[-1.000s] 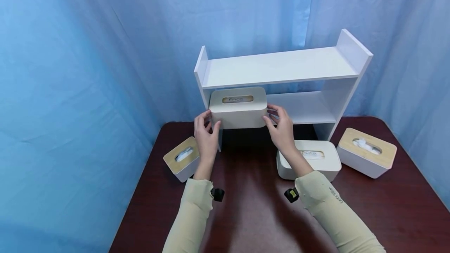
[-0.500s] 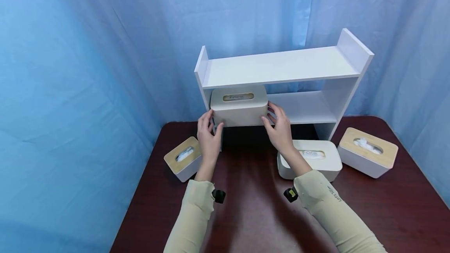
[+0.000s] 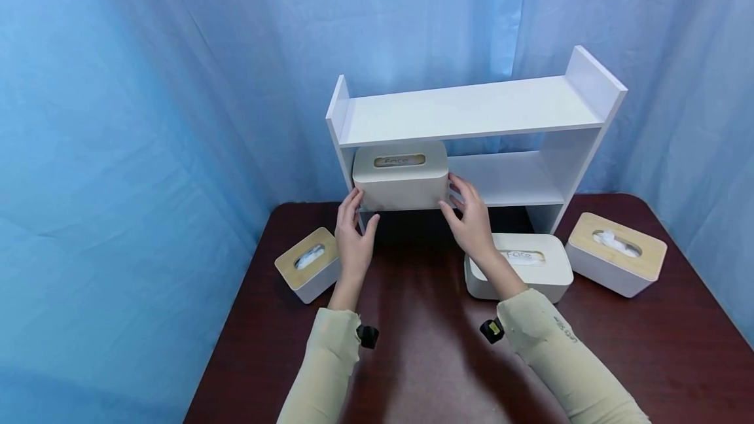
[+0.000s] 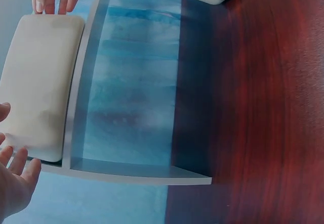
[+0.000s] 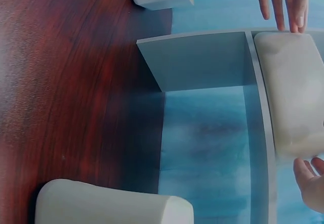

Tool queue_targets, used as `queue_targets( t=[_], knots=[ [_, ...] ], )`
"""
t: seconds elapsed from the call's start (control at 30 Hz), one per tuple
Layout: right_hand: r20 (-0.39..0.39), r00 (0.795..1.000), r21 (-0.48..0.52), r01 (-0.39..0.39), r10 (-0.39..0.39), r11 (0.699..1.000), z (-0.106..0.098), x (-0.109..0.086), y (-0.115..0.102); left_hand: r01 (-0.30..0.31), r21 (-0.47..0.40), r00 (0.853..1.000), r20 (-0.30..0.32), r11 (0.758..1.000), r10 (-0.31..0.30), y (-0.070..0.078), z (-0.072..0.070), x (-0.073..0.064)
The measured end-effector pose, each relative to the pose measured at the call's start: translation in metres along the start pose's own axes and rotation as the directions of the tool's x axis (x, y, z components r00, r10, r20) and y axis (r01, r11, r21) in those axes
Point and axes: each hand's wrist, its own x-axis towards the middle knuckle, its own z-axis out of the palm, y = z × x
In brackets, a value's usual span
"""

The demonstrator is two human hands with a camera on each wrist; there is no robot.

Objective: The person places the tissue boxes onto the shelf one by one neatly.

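Note:
A cream tissue box (image 3: 402, 192) marked "Face" sits on the middle board of a white two-tier shelf (image 3: 471, 112), against its left side panel. My left hand (image 3: 355, 244) is at the box's lower left corner, fingertips right at its end and thumb held away from it. At the opposite end, my right hand (image 3: 473, 222) reaches up with fingertips close along the side and thumb near the front corner. Both hands have loosely extended fingers. In the left wrist view the box's front (image 4: 43, 82) lies along the board's edge, between the two hands.
On the dark red table (image 3: 424, 358), a second cream tissue box (image 3: 533, 250) stands under my right forearm. Right of it is a wood-topped tissue box (image 3: 615, 254), and a smaller wood-topped one (image 3: 307, 265) stands left of the shelf. Blue curtains (image 3: 235, 51) hang behind.
The cream tissue box has moved slightly back into the shelf and settled on the board. My left hand has loosened and drawn down and right; my right hand has eased off its end.

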Motion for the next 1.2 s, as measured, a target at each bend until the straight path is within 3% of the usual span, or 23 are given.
queue_targets(
  t=[0.7, 1.2],
  knots=[
    [0.004, 1.0, -0.02, 0.009, -0.009, 1.0, -0.017, -0.029, 0.014, 0.014, -0.017, 1.0, 0.013, 1.0, -0.014, -0.014, 0.012, -0.024],
    [-0.023, 1.0, -0.104, 0.018, -0.02, 0.994, -0.042, -0.046, 0.024, 0.045, -0.035, 0.997, 0.066, 0.998, -0.043, -0.016, 0.035, -0.037]
  ],
)
